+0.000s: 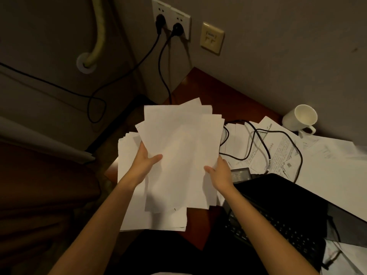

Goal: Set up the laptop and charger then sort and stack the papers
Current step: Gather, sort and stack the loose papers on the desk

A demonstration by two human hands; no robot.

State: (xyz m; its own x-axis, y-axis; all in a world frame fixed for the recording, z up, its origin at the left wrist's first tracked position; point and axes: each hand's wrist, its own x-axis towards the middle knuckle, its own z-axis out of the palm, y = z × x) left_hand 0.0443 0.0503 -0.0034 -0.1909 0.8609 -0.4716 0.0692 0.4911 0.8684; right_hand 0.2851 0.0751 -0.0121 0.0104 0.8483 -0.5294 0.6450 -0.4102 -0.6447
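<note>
Open laptop (282, 215) at near right on worktop (200, 221). Left hand (146, 162) and right hand (219, 173) each pinch a fanned sheaf of blank papers (180, 155) above a stack (135, 205). Charger brick (240, 174) and cable (278, 147) lie on printed sheets (282, 153), text unreadable. White mug (301, 120) farthest.

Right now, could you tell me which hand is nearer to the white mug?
Right. The right hand grips the held papers on the side toward the mug; the left hand grips their far side.
</note>
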